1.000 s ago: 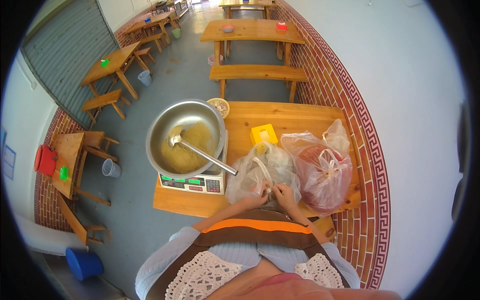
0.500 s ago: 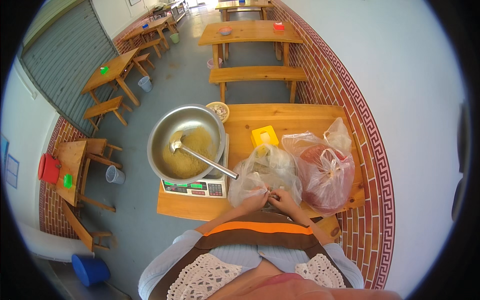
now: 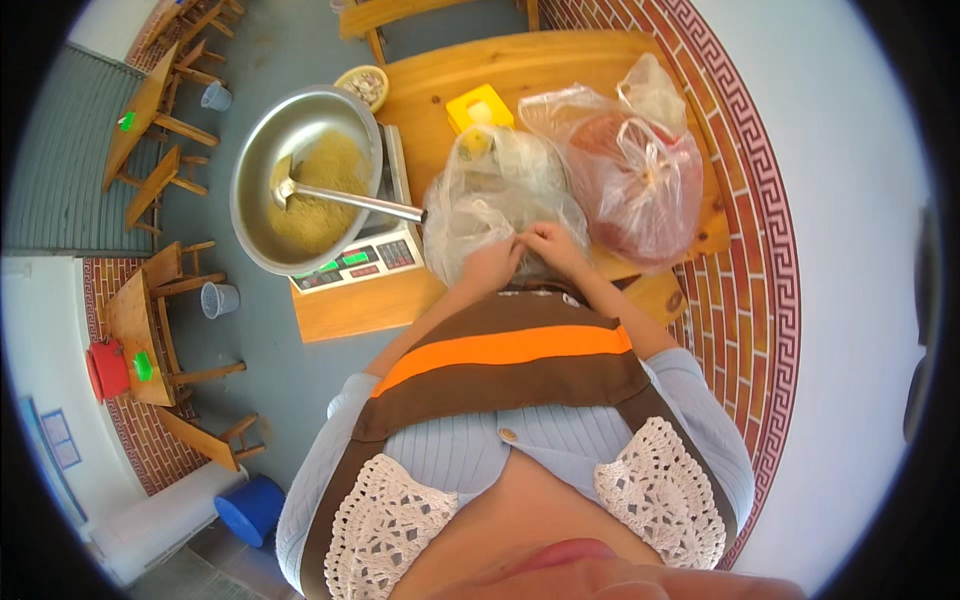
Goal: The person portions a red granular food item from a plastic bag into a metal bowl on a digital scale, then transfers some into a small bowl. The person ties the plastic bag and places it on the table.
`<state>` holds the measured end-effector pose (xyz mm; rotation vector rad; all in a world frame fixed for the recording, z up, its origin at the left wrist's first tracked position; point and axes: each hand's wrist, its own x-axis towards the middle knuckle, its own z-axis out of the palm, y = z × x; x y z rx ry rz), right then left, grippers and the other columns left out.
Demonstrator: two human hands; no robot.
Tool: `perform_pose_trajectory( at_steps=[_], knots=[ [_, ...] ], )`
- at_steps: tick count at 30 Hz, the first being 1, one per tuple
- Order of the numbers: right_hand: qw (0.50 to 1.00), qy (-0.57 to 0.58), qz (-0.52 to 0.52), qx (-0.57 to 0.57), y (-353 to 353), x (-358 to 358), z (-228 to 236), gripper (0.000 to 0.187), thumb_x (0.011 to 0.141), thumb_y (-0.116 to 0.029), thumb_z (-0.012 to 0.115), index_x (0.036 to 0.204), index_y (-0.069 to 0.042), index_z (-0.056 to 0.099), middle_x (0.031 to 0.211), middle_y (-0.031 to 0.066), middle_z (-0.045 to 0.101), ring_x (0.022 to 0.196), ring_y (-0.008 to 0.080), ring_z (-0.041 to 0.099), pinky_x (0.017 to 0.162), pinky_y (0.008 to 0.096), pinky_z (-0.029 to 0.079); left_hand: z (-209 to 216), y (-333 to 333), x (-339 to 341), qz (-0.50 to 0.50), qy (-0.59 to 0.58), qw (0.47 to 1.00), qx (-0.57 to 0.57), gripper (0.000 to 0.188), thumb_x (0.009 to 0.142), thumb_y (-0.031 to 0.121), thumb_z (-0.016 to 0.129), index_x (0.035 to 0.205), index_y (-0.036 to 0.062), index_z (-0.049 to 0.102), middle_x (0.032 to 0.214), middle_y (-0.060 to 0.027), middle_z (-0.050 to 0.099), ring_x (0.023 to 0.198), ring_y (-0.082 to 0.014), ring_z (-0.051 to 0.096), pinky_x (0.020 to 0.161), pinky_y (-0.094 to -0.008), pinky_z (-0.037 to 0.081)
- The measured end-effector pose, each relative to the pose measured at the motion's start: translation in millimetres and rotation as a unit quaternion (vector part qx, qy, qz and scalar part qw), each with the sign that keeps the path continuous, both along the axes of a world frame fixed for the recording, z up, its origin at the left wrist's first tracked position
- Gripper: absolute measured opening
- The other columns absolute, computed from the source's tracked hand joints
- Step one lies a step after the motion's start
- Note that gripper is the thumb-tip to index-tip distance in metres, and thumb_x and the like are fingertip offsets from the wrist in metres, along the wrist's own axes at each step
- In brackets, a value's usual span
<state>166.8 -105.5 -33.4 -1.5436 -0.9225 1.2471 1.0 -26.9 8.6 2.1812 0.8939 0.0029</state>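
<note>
Mid-frame on the tabletop [image 3: 600, 58], left hand [image 3: 494, 263] and right hand [image 3: 556, 247] pinch the clear plastic bag [image 3: 512, 200], each grip closed to fingertips; apparently working its neck, next needing delicate tugs.

Wooden table [image 3: 352, 315] is showing knotted orange-brown boards | digital scale [image 3: 398, 253] is standing at the near left | small yellow bowl [image 3: 384, 99] is sitting at the far left | yellow box [image 3: 463, 111] is resting near the middle | clear plastic bag [image 3: 505, 190] is slumping before it | red-filled bag [image 3: 640, 195] is bulging at the right | small pale bag [image 3: 656, 92] is lying just beyond
</note>
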Motion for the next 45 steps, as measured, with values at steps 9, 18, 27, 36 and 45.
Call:
perform_pose_trajectory(
  at_steps=[9, 18, 27, 36, 45],
  knots=[
    [0.972, -0.021, -0.232, 0.038, 7, 14, -2, 0.017, 0.088, -0.018, 0.070, 0.092, -0.001, 0.065, 0.072, 0.0002, 0.062, 0.062, 0.0079, 0.053, 0.058, 0.0254, 0.043, -45, 16, -21, 0.008, -0.022, 1.000, -0.013, 0.027, 0.094, 0.031, 0.057, 0.090, 0.0049, 0.064, 0.087, -0.0185, 0.067, 0.081, -0.0409, 0.062, 0.070, -0.0490, 0.047],
    [0.972, -0.143, -0.188, 0.009, 1, 38, 25, 0.027, 0.087, -0.017, 0.070, 0.109, -0.004, 0.062, 0.078, 0.0047, 0.061, 0.071, 0.0152, 0.057, 0.066, 0.0299, 0.045, -13, 16, -17, -0.060, 0.014, 0.998, 0.028, 0.014, 0.088, 0.018, 0.066, 0.094, 0.0057, 0.064, 0.086, -0.0165, 0.066, 0.081, -0.0341, 0.064, 0.067, -0.0424, 0.048],
    [0.726, -0.687, -0.004, 0.035, -55, 66, 73, 0.068, 0.075, -0.016, 0.076, 0.137, -0.007, 0.050, 0.133, 0.0170, 0.055, 0.120, 0.0340, 0.053, 0.099, 0.0448, 0.044, 132, 42, -33, -0.015, -0.128, 0.906, 0.402, 0.028, 0.073, 0.011, 0.075, 0.099, 0.0094, 0.064, 0.098, -0.0064, 0.066, 0.090, -0.0287, 0.061, 0.093, -0.0453, 0.043],
    [0.882, -0.453, -0.073, -0.104, -86, 107, 191, 0.030, 0.083, -0.001, 0.057, 0.112, -0.002, 0.060, 0.078, 0.0173, 0.067, 0.077, 0.0361, 0.067, 0.071, 0.0433, 0.053, 178, 35, -43, -0.122, -0.290, 0.938, 0.146, 0.019, 0.076, 0.008, 0.072, 0.092, 0.0020, 0.064, 0.108, -0.0157, 0.064, 0.096, -0.0325, 0.061, 0.098, -0.0433, 0.044],
    [0.862, -0.360, 0.119, 0.337, -22, -12, 230, 0.023, 0.081, -0.003, 0.067, 0.103, -0.003, 0.062, 0.100, 0.0181, 0.066, 0.091, 0.0371, 0.064, 0.079, 0.0440, 0.053, 124, 11, 19, -0.187, -0.274, 0.942, 0.042, 0.043, 0.083, 0.019, 0.072, 0.121, 0.0022, 0.061, 0.116, -0.0160, 0.065, 0.112, -0.0365, 0.061, 0.094, -0.0425, 0.049]
  ],
)
